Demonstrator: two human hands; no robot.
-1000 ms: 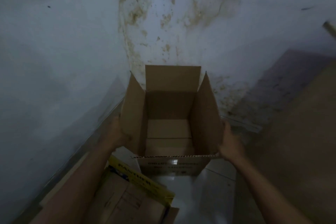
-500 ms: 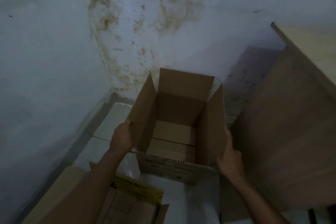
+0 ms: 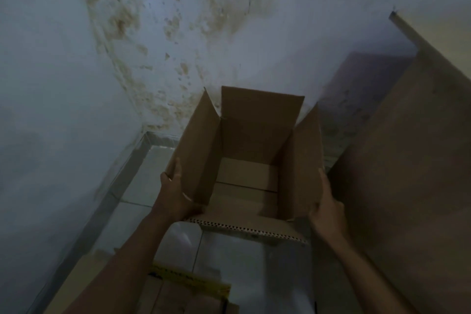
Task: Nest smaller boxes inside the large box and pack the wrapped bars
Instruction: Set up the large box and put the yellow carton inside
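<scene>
The left hand [image 3: 175, 196] and right hand [image 3: 327, 208] grip the side flaps of the open box [image 3: 244, 160]. It has moved toward the floor corner, beside the board [image 3: 407, 173]. It is empty, so nesting has not begun.

Dark lettering on yellow strip [image 3: 190, 279] of flattened carton, too blurred to read

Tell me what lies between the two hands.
In the head view, the open cardboard box lies between the left hand and right hand; each presses an outer side wall.
</scene>
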